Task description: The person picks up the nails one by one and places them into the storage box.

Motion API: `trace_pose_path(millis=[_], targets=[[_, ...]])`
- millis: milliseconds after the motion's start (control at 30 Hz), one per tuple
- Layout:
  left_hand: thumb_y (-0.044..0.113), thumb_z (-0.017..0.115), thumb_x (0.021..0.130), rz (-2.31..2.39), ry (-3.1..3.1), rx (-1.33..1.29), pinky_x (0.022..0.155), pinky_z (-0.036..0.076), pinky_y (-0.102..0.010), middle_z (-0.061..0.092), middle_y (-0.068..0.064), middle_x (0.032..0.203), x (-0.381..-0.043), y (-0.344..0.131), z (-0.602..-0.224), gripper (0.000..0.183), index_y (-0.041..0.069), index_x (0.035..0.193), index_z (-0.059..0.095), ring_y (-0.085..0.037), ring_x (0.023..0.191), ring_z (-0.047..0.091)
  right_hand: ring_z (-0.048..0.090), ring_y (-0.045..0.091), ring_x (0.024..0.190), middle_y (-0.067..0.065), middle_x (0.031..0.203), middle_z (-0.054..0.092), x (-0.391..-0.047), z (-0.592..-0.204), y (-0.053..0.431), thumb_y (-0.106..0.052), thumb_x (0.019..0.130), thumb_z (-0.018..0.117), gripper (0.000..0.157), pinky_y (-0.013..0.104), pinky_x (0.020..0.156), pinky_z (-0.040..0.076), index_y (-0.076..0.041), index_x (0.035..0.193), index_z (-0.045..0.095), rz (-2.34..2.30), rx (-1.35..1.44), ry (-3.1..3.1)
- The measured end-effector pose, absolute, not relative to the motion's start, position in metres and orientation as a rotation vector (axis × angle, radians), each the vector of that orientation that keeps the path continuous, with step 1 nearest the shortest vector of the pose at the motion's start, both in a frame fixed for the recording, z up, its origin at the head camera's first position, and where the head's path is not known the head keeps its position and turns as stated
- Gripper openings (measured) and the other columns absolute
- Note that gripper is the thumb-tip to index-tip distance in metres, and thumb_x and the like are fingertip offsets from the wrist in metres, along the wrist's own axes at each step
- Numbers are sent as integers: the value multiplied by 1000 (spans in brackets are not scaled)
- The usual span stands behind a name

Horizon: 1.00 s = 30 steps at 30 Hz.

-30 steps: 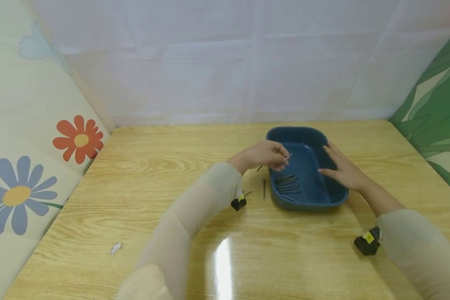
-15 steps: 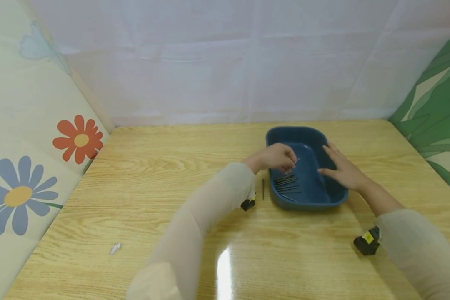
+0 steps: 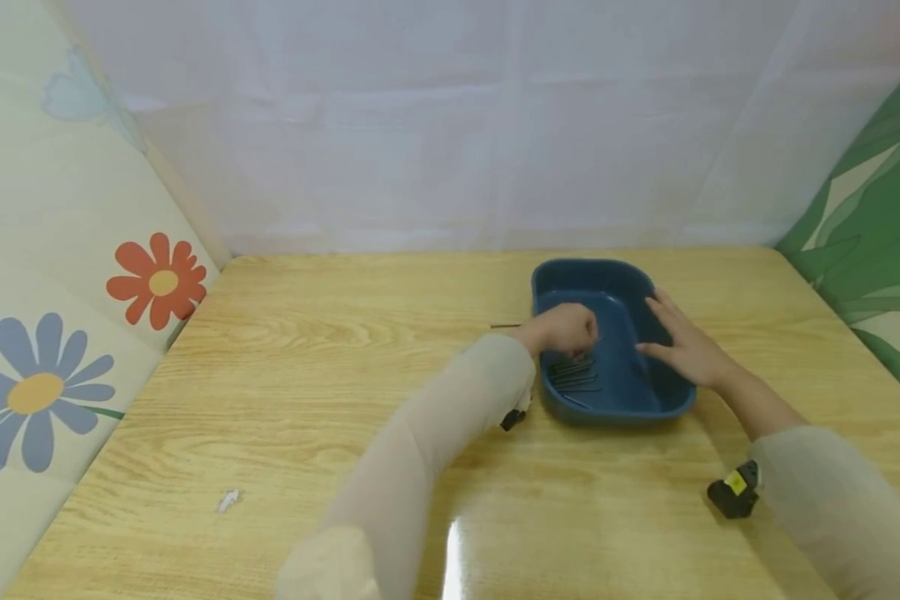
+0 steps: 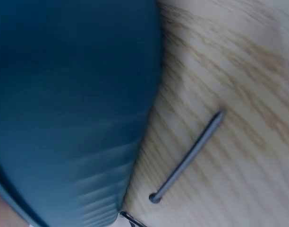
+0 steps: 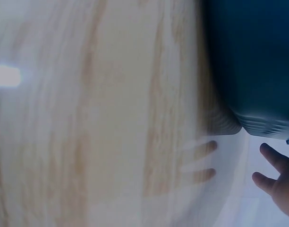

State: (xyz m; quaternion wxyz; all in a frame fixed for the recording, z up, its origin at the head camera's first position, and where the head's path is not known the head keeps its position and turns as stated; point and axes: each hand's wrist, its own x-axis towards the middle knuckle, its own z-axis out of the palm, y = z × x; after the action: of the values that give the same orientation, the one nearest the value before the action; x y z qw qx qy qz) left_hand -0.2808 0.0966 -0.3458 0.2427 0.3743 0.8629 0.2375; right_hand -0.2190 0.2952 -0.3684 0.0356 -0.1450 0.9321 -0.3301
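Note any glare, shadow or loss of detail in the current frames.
Head: a bright glare streak on the table at the bottom edge. Left wrist: the tub is dark, the nail fairly clear. Right wrist: a glare patch at the left edge, the right hand's fingers apparently mirrored.

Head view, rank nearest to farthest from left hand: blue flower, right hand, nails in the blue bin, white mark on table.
From the left hand:
1. Nails: in the blue bin, on its left side.
2. Right hand: at the bin's right side.
3. White mark: on the table, lower left.
4. Blue flower: far left, on the wall.
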Motion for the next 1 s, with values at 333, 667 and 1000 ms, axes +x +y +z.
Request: trace_pose_path(millis=[333, 667, 1000], targets=[[0, 43, 82, 591, 2416, 1059, 40, 17, -20, 28, 0, 43, -281, 98, -353, 37, 10, 48, 31, -10, 38, 18, -10, 42, 123, 25, 137, -14, -220, -373, 296, -17, 86, 50, 73, 62, 92, 2, 7, 134, 0, -1017, -431, 2854], [0, 42, 78, 345, 2512, 1185, 44, 14, -20, 19, 2, 49, -282, 106, -357, 34, 13, 49, 30, -10, 46, 11, -11, 42, 123, 23, 138, -16, -220, -371, 297, -15, 86, 49, 72, 62, 91, 1, 7, 134, 0, -1046, -433, 2854], [7, 45, 82, 154, 2541, 1167, 57, 35, -21, 36, 2, 57, -278, 107, -354, 30, 15, 54, 36, -13, 58, 36, -12, 40, 123, 24, 138, -15, -219, -369, 296, -15, 86, 49, 72, 61, 92, 0, 7, 134, 1, -1050, -444, 2850]])
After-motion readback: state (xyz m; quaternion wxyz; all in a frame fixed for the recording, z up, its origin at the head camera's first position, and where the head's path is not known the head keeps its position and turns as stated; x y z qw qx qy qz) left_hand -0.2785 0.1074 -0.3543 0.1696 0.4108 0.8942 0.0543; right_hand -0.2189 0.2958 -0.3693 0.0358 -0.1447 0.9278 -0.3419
